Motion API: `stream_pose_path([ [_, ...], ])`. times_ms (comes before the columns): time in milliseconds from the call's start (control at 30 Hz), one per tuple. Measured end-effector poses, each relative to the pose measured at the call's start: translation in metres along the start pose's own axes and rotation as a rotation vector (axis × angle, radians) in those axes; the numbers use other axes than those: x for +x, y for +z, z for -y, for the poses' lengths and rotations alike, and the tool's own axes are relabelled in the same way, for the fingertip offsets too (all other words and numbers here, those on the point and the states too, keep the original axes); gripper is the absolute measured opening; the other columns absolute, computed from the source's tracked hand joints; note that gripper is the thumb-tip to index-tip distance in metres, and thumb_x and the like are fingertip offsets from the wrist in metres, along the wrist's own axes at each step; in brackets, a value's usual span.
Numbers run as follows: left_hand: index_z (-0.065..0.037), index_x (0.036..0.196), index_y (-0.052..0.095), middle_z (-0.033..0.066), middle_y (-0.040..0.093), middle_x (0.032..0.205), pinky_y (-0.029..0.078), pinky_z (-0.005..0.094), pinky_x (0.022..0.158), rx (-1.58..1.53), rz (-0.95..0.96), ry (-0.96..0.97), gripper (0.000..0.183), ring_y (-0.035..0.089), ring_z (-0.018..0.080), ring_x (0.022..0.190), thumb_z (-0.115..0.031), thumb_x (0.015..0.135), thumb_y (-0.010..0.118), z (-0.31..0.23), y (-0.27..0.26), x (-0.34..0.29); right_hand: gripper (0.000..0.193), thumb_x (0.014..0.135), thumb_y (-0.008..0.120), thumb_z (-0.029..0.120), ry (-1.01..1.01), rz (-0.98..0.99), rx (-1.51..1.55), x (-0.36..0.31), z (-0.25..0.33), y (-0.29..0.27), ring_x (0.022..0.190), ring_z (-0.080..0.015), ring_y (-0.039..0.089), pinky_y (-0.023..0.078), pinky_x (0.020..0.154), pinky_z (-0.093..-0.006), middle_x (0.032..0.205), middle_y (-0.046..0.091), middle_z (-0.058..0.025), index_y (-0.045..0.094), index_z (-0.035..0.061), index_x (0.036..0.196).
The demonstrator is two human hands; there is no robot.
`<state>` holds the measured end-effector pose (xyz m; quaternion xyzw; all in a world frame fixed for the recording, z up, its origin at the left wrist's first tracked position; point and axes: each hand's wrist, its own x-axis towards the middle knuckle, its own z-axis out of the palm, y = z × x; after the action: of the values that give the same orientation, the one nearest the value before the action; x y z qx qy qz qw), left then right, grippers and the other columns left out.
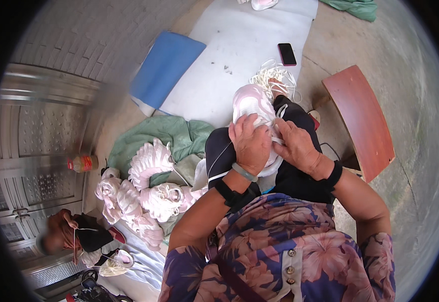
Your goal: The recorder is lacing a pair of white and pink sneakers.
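Observation:
A white and pale pink sneaker rests on my lap, toe pointing away from me. My left hand is curled over the sneaker's left side, its fingers pressing on the upper. On the opposite side my right hand pinches a white shoelace at the lacing. The sneaker's middle and heel are partly hidden by both hands. Beyond the toe lies a loose tangle of white laces, near my foot.
Several similar shoes lie in rows on green cloth to my left. A blue mat, a phone on a white sheet, and a reddish-brown wooden board surround me. Another person sits at lower left, near a bottle.

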<state>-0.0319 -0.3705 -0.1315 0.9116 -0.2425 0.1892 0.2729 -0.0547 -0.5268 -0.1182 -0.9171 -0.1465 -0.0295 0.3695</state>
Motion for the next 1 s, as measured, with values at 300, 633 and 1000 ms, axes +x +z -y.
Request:
stream_pose_path([
  [300, -0.009, 0.083, 0.064, 0.0148, 0.052, 0.122, 0.027, 0.0453, 0.097, -0.179, 0.060, -0.128, 0.014, 0.041, 0.0344, 0.117, -0.011, 0.070, 0.062, 0.006, 0.002, -0.002, 0.038, 0.070, 0.060, 0.010, 0.000, -0.077, 0.021, -0.005, 0.000, 0.007, 0.073, -0.0363, 0.055, 0.045, 0.062, -0.0440, 0.080, 0.052, -0.0176, 0.046, 0.0022, 0.105],
  [633, -0.004, 0.074, 0.056, 0.0205, 0.049, 0.123, 0.026, 0.0481, 0.097, 0.055, 0.170, -0.041, 0.006, 0.038, 0.0394, 0.118, -0.009, 0.071, 0.058, -0.007, 0.001, 0.016, 0.046, 0.070, 0.060, 0.006, 0.081, -0.133, 0.104, -0.013, -0.006, 0.009, 0.075, -0.0352, 0.057, 0.047, 0.066, -0.0401, 0.083, 0.054, -0.0163, 0.047, 0.0045, 0.114],
  [1000, -0.001, 0.078, 0.051, 0.0243, 0.049, 0.119, 0.036, 0.0479, 0.091, 0.452, 0.205, -0.075, 0.004, 0.048, 0.0414, 0.106, -0.005, 0.077, 0.051, 0.102, -0.148, -0.091, 0.045, 0.072, 0.062, 0.009, 0.027, -0.100, 0.147, -0.026, -0.012, 0.001, 0.073, -0.0331, 0.056, 0.045, 0.064, -0.0407, 0.082, 0.052, -0.0149, 0.052, 0.0073, 0.116],
])
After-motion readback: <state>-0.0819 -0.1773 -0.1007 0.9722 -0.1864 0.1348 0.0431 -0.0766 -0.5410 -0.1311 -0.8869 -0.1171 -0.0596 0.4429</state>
